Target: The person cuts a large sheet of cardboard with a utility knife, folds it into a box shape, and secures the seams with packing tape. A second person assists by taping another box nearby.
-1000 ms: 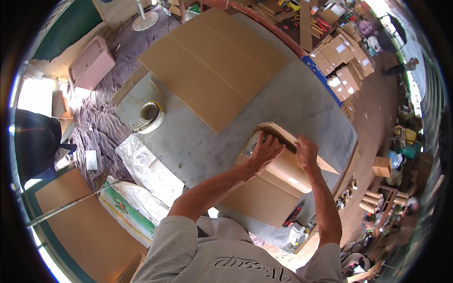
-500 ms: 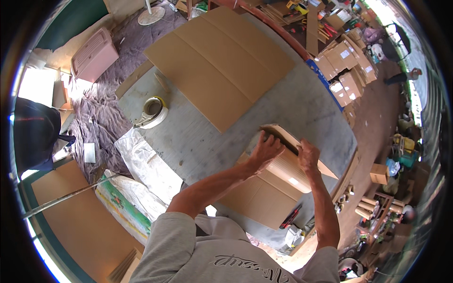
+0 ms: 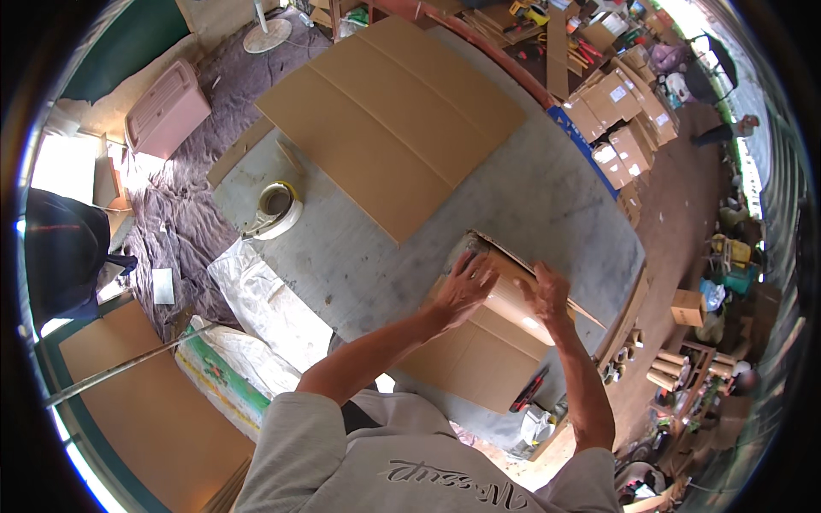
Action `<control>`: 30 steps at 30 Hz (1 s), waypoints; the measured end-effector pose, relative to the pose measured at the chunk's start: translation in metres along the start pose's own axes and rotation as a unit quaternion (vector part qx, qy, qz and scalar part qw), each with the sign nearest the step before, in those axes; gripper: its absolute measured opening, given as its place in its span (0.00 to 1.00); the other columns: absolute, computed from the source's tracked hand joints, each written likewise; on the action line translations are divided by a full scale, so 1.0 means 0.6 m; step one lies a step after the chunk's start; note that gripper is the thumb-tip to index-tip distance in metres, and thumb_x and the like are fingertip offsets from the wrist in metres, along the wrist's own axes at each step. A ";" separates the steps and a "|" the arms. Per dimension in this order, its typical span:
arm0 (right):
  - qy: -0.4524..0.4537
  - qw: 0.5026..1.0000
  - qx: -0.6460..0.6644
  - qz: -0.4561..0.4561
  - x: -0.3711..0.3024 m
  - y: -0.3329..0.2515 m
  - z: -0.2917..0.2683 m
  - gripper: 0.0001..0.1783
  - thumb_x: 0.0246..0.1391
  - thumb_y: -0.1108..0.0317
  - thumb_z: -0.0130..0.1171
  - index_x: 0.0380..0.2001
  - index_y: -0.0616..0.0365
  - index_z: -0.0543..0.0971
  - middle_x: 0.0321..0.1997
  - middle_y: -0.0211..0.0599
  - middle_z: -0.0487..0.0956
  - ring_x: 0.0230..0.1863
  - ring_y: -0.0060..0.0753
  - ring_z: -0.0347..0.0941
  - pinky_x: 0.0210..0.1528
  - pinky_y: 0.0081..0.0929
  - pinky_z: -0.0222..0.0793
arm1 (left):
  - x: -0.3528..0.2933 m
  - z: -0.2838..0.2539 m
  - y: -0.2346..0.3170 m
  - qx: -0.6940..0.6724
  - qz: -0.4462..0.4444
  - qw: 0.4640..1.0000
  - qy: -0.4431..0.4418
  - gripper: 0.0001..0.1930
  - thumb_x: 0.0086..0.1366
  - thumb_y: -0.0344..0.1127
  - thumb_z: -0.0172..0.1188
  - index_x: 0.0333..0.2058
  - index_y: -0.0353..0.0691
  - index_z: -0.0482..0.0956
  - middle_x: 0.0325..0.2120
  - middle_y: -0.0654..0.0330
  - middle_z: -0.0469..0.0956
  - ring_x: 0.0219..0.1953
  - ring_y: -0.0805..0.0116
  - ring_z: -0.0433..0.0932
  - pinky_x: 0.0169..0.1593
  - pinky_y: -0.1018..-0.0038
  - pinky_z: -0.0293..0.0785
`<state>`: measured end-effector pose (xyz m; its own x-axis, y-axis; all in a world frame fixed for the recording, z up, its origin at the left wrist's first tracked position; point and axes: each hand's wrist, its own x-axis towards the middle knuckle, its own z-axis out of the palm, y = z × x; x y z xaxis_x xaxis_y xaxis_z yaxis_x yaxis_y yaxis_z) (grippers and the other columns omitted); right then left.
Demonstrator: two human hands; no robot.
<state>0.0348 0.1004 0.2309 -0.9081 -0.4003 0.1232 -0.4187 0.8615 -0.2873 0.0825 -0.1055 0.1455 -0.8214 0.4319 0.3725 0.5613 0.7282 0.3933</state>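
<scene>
A brown cardboard sheet (image 3: pixel 475 355) lies at the near right of the grey table, its far part bent up around a rounded, tan bundle (image 3: pixel 516 301). My left hand (image 3: pixel 464 289) is open, fingers spread over the bundle's left end. On its right side, my right hand (image 3: pixel 549 295) bends its fingers over the folded far edge, thumb apart on the near side. What lies inside the fold is mostly hidden by my hands. A larger creased cardboard sheet (image 3: pixel 389 120) rests flat farther back.
A tape roll (image 3: pixel 278 205) sits at the table's (image 3: pixel 359 278) left. A red-and-black tool (image 3: pixel 530 391) lies by the near right edge. White sheeting (image 3: pixel 269 291) hangs at the left side. Stacked cartons (image 3: pixel 616 98) stand beyond the far right edge; another person (image 3: pixel 727 130) is farther off.
The raised far flap has come down closer to the bundle. My left hand has shifted slightly left with fingers more spread; my right hand has moved a little left and its thumb has swung out.
</scene>
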 end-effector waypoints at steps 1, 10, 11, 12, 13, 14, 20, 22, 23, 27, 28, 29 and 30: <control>-0.007 1.000 0.010 -0.014 0.001 -0.013 -0.008 0.25 0.33 0.61 0.78 0.32 0.57 0.74 0.31 0.44 0.77 0.34 0.54 0.75 0.35 0.44 0.70 | -0.020 -0.005 0.003 -0.028 -0.022 0.999 0.001 0.31 0.52 0.32 0.64 0.58 0.43 0.73 0.58 0.53 0.67 0.63 0.54 0.65 0.67 0.48 0.59; -0.010 0.997 -0.080 -0.003 -0.038 -0.017 0.027 0.36 0.22 0.54 0.82 0.35 0.55 0.72 0.33 0.39 0.76 0.38 0.49 0.74 0.40 0.41 0.69 | -0.156 -0.037 0.047 -0.179 -0.219 0.957 0.060 0.31 0.50 0.26 0.63 0.56 0.38 0.72 0.57 0.45 0.66 0.59 0.44 0.67 0.62 0.49 0.65; -0.008 0.996 -0.088 -0.006 -0.035 -0.009 0.029 0.36 0.22 0.55 0.82 0.34 0.55 0.71 0.32 0.39 0.75 0.38 0.49 0.74 0.41 0.42 0.68 | -0.181 -0.042 0.062 -0.190 -0.284 0.939 0.047 0.31 0.49 0.27 0.63 0.56 0.37 0.71 0.56 0.44 0.66 0.58 0.42 0.67 0.61 0.49 0.65; -0.009 0.996 -0.087 -0.004 -0.034 -0.006 0.027 0.35 0.23 0.55 0.82 0.34 0.55 0.71 0.32 0.39 0.76 0.38 0.49 0.74 0.41 0.42 0.68 | -0.211 -0.041 0.072 -0.196 -0.352 0.915 -0.003 0.32 0.50 0.29 0.64 0.56 0.37 0.69 0.55 0.42 0.67 0.57 0.40 0.67 0.59 0.48 0.65; -0.011 0.996 -0.083 -0.002 -0.032 -0.006 0.025 0.35 0.23 0.56 0.81 0.34 0.55 0.71 0.33 0.40 0.76 0.38 0.49 0.74 0.41 0.42 0.68 | -0.246 -0.035 0.077 -0.199 -0.419 0.884 -0.053 0.33 0.50 0.31 0.65 0.57 0.38 0.67 0.54 0.41 0.67 0.56 0.38 0.67 0.58 0.47 0.66; -0.013 0.997 -0.079 0.002 -0.031 -0.007 0.027 0.34 0.24 0.57 0.81 0.34 0.55 0.71 0.33 0.40 0.76 0.38 0.49 0.74 0.42 0.42 0.68 | -0.276 -0.033 0.082 -0.200 -0.483 0.846 -0.104 0.34 0.50 0.33 0.65 0.58 0.38 0.65 0.52 0.39 0.68 0.54 0.37 0.66 0.56 0.46 0.66; -0.015 0.998 -0.068 -0.002 -0.032 -0.010 0.029 0.33 0.27 0.58 0.81 0.34 0.58 0.71 0.35 0.45 0.75 0.39 0.55 0.72 0.42 0.47 0.66 | -0.355 -0.015 0.117 -0.133 -0.505 0.852 -0.020 0.28 0.49 0.34 0.66 0.49 0.33 0.70 0.44 0.39 0.72 0.49 0.39 0.69 0.52 0.48 0.66; -0.003 0.997 -0.081 -0.006 -0.030 -0.016 0.023 0.33 0.25 0.59 0.82 0.34 0.56 0.71 0.34 0.42 0.76 0.39 0.52 0.74 0.41 0.44 0.68 | -0.379 0.044 0.078 -0.166 -0.546 0.816 -0.089 0.24 0.48 0.35 0.67 0.44 0.30 0.75 0.40 0.38 0.75 0.46 0.39 0.72 0.49 0.48 0.68; 0.003 0.996 -0.087 -0.007 -0.033 -0.019 0.021 0.33 0.25 0.60 0.82 0.33 0.55 0.71 0.34 0.41 0.76 0.39 0.50 0.75 0.41 0.43 0.69 | -0.386 0.061 0.059 -0.182 -0.564 0.796 -0.125 0.22 0.47 0.35 0.67 0.41 0.29 0.77 0.38 0.38 0.77 0.44 0.39 0.74 0.47 0.48 0.70; 0.003 0.998 -0.065 0.009 -0.034 -0.015 0.026 0.33 0.26 0.60 0.82 0.34 0.56 0.72 0.35 0.40 0.76 0.39 0.50 0.75 0.38 0.43 0.71 | -0.330 -0.044 0.037 -0.442 -0.671 0.572 -0.163 0.17 0.55 0.39 0.67 0.38 0.32 0.82 0.36 0.42 0.82 0.38 0.46 0.82 0.42 0.54 0.79; 0.000 0.998 -0.063 0.013 -0.035 -0.015 0.025 0.33 0.26 0.59 0.82 0.35 0.56 0.72 0.35 0.40 0.77 0.39 0.50 0.76 0.37 0.43 0.71 | -0.362 -0.018 0.051 -0.513 -0.699 0.485 -0.112 0.17 0.57 0.40 0.66 0.40 0.33 0.82 0.37 0.44 0.82 0.37 0.48 0.83 0.41 0.56 0.80; -0.003 0.998 -0.062 0.020 -0.037 -0.016 0.025 0.33 0.26 0.59 0.81 0.35 0.56 0.72 0.35 0.40 0.77 0.39 0.50 0.76 0.36 0.43 0.72 | -0.386 -0.004 0.059 -0.574 -0.716 0.392 -0.062 0.17 0.60 0.42 0.66 0.42 0.35 0.82 0.38 0.45 0.83 0.36 0.49 0.84 0.40 0.58 0.82; -0.001 0.998 -0.058 0.027 -0.039 -0.013 0.027 0.34 0.26 0.58 0.82 0.35 0.56 0.72 0.35 0.40 0.77 0.39 0.50 0.76 0.37 0.43 0.72 | -0.389 -0.001 0.064 -0.609 -0.710 0.346 -0.077 0.17 0.66 0.42 0.60 0.48 0.37 0.79 0.42 0.51 0.82 0.42 0.54 0.83 0.47 0.59 0.83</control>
<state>0.0594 0.0980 0.2147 -0.9293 -0.3531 0.1083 -0.3676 0.9122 -0.1808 0.2955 -0.1787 0.0741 -0.2992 0.1906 -0.9350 -0.8695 -0.4581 0.1849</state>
